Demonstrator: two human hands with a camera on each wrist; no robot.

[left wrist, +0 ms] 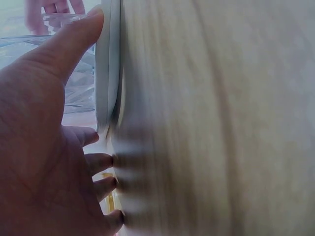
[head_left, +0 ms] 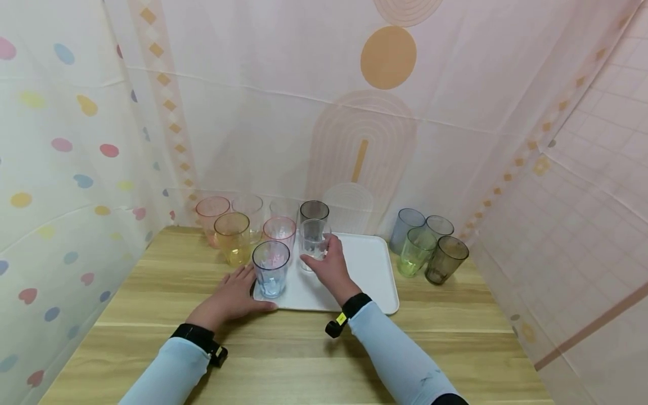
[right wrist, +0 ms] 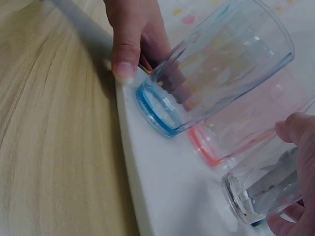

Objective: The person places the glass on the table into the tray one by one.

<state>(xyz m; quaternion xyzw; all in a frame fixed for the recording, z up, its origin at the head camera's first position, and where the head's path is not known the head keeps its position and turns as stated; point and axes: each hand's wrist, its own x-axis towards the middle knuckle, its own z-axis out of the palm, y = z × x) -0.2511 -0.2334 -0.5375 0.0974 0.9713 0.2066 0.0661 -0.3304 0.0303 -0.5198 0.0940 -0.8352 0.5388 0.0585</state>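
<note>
My right hand (head_left: pixel 331 270) grips a clear tumbler (head_left: pixel 310 247) between thumb and fingers, over the white tray (head_left: pixel 367 275). In the right wrist view the tumbler's base (right wrist: pixel 235 196) is close over the tray surface. My left hand (head_left: pixel 230 301) rests at the tray's front left corner, its thumb along the rim and its fingers spread on the table. Beside it a blue tumbler (head_left: pixel 271 279) stands upright on the tray, with a pink tumbler (head_left: pixel 280 229) behind. A dark grey tumbler (head_left: pixel 315 209) and another clear one (head_left: pixel 283 207) are at the back.
Left of the tray, a yellow tumbler (head_left: pixel 232 242), a pink one (head_left: pixel 211 212) and a clear one (head_left: pixel 249 205) stand on the wooden table (head_left: pixel 283 360). To the right are blue (head_left: pixel 405 225), green (head_left: pixel 416 253), grey (head_left: pixel 439 225) and brown (head_left: pixel 445 261) tumblers. A patterned curtain (head_left: pixel 253 129) hangs behind.
</note>
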